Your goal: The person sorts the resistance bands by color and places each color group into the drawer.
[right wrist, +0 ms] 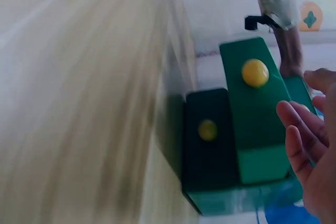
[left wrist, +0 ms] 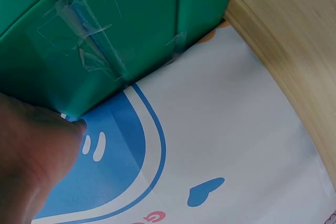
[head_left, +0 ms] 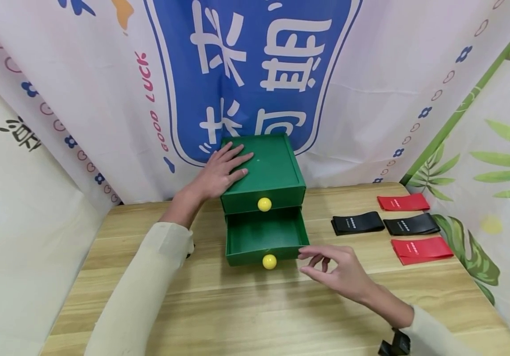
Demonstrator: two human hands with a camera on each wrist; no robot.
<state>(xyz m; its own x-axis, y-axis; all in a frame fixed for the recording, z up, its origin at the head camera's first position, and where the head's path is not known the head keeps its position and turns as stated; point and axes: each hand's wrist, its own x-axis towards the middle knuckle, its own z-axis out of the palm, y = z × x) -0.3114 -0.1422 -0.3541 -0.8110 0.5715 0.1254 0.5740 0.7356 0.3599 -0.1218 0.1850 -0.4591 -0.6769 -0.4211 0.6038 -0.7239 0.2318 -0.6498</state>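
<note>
A green drawer box (head_left: 264, 170) stands against the curtain at the back of the table. My left hand (head_left: 221, 173) rests flat on its top left side, fingers spread; that hand (left wrist: 31, 156) also shows in the left wrist view. Below the top drawer's yellow knob (head_left: 264, 204), a drawer (head_left: 246, 258) is pulled out, with nothing visible inside. Its own yellow knob (head_left: 270, 262) faces forward. By that drawer's front right corner is my right hand (head_left: 337, 269), fingers loosely bent and holding nothing. In the right wrist view, another knob (right wrist: 207, 130) sits on a lower drawer.
Right of the box lie two black folded bands (head_left: 357, 223) and two red folded bands (head_left: 421, 249) on the wooden table (head_left: 237, 311). A printed curtain (head_left: 357, 113) hangs directly behind the box. Clear tape (left wrist: 89, 35) covers part of the box's side.
</note>
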